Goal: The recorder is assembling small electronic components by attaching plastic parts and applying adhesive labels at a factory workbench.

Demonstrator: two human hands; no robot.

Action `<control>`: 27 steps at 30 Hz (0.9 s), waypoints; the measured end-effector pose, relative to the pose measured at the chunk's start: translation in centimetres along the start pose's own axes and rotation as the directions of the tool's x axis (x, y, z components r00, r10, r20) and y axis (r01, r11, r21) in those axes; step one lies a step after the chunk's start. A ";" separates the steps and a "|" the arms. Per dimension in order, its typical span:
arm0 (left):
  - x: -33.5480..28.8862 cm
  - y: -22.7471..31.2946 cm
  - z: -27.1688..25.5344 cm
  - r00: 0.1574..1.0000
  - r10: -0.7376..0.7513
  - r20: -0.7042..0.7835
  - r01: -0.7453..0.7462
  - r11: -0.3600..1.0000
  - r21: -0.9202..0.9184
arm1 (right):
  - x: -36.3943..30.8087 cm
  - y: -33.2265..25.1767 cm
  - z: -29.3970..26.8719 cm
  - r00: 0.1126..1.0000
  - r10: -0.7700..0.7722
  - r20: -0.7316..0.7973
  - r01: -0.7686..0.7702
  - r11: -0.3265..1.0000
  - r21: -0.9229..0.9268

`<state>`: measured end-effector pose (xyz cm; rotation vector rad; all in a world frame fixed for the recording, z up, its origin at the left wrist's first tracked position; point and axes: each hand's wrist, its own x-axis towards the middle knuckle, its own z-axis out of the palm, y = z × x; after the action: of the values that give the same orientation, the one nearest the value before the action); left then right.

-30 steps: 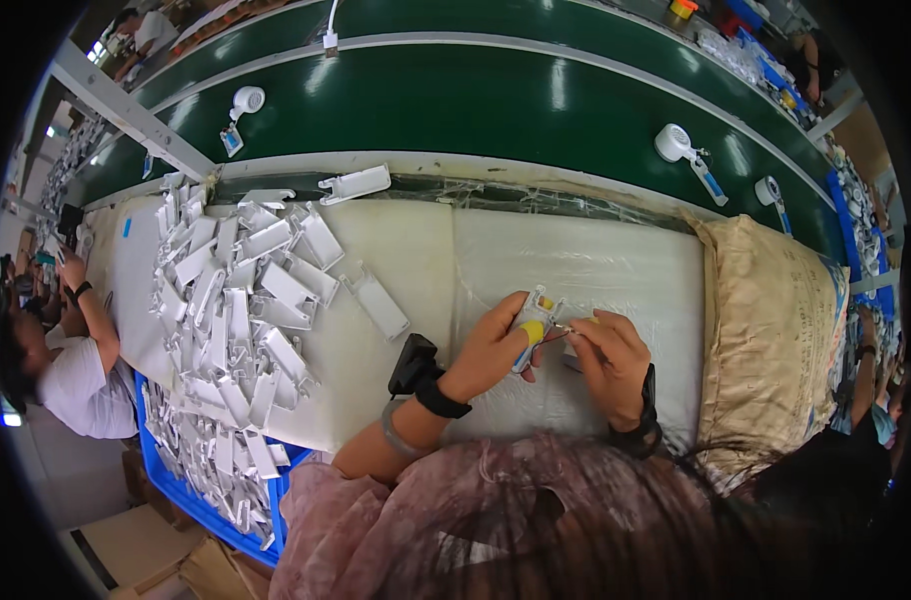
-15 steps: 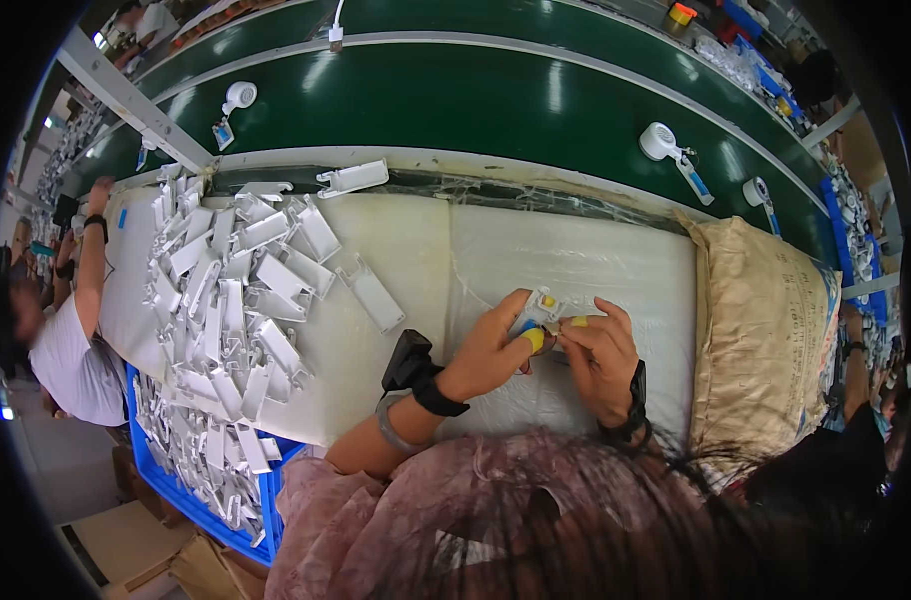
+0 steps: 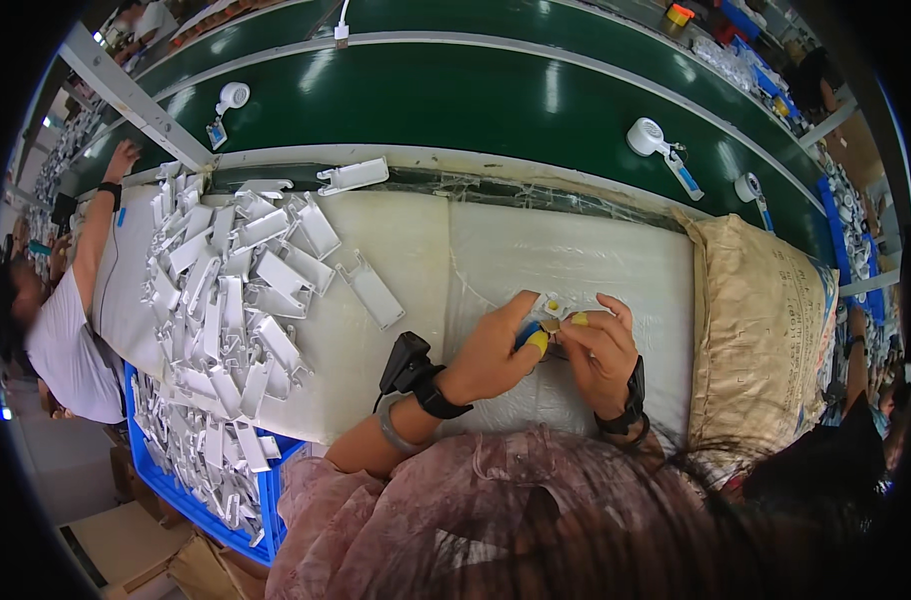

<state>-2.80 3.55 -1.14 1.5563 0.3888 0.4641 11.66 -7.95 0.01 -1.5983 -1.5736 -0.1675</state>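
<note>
Snug grip from the left hand (image 3: 496, 350), fingers wrapped round a small white plastic housing (image 3: 553, 304) over the plastic-covered worktop (image 3: 596, 255). Right hand's (image 3: 601, 362) angled in opposite, fingers bent; can't tell if they're pinching anything.

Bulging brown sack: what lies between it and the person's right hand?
Head view: nothing but bare, film-covered white worktop lies between the right hand and the sack.
</note>
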 end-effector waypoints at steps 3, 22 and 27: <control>0.0 0.2 -0.1 0.999 0.035 0.018 -0.036 0.997 0.063 | 0.1 -0.1 0.1 1.000 0.005 -0.020 -0.005 1.000 0.012; -0.2 -0.7 0.5 0.980 0.199 0.014 -0.197 0.955 0.220 | 0.4 0.0 -0.4 0.999 -0.039 -0.008 0.039 0.999 0.007; -0.3 -0.8 0.4 0.976 0.217 0.016 -0.215 0.950 0.225 | 0.5 -0.2 -0.3 0.999 -0.042 -0.025 0.041 0.999 -0.017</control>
<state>-2.75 3.07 -2.00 1.8289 0.2850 0.6133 11.74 -7.86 0.59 -1.5706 -1.5908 -0.2222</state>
